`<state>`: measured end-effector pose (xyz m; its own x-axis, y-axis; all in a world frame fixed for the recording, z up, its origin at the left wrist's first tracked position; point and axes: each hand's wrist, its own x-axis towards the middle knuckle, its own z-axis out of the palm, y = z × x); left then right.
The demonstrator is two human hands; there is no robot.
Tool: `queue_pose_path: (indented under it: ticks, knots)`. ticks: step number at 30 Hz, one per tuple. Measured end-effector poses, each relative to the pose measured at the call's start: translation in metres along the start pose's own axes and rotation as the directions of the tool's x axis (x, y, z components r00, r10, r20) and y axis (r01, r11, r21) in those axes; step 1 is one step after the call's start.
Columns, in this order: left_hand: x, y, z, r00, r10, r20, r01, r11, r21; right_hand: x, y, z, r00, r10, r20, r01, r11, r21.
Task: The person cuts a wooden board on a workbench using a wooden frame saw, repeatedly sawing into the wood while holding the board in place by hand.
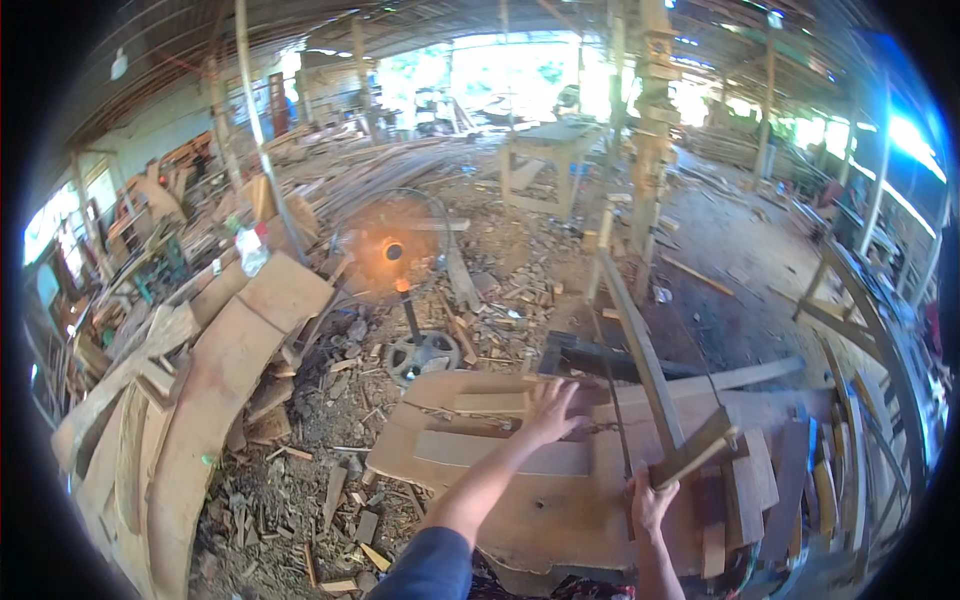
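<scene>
My right hand is closed round the near end of a wooden frame saw. The saw's long beam points away from me, and its thin blade runs along the left side. My left hand is open with fingers spread, at a narrow wooden strip on the workbench. Whether the palm presses on the wood is hard to tell. A flat board lies just nearer to me than that strip. The blade passes over the bench to the right of my left hand.
A pedestal fan stands beyond the bench amid wood scraps. Long curved planks are stacked on the left. Wood pieces crowd the bench's right end, near a wooden frame. A post and a table stand farther back.
</scene>
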<state>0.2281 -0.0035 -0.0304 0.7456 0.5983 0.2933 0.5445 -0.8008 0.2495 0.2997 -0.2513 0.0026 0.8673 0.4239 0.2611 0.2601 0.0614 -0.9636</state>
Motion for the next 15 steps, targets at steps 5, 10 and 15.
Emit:
queue_pose_path:
  ticks: [5, 10, 15]
  knots:
    - [0.029, 0.000, 0.006, 1.000, 0.023, -0.001, -0.023, 0.999, 0.028, 0.001, -0.014, 0.011, 0.993, 0.030, -0.110, -0.015, 0.991, 0.130]
    - [0.046, 0.001, 0.013, 0.995, 0.084, 0.049, -0.086, 0.996, 0.025, 0.014, 0.007, 0.009, 0.994, 0.005, -0.107, 0.014, 0.984, 0.175]
    - [0.055, -0.002, 0.023, 0.982, 0.147, 0.121, -0.153, 0.987, 0.040, 0.012, 0.027, -0.003, 0.993, -0.055, -0.104, 0.075, 0.977, 0.200]
